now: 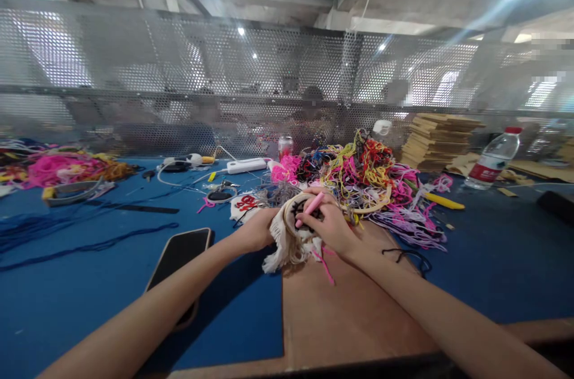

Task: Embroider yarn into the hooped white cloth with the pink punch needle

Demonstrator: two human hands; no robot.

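Observation:
My left hand (258,231) is wrapped round the left side of an embroidery hoop, its fingers mostly hidden behind the cloth. Frayed white fabric (280,247) is stretched in the hoop and hangs below it, with dark stitching on its face. In my right hand (332,226) is a pink pen-shaped tool (310,209), probably a punch needle, held in a pinch over the stitching; its tip is hidden. Pink yarn (326,266) dangles under the hoop. Just left of the hoop lies a white piece with a red embroidered design (246,204).
A tangled heap of coloured yarn (345,167) lies behind the hoop. A phone (179,259) rests left, on the blue table (107,289). Brown cardboard (332,313) lies below my hands. Further off are a water bottle (493,158), stacked brown pieces (437,140) and a power strip (246,166).

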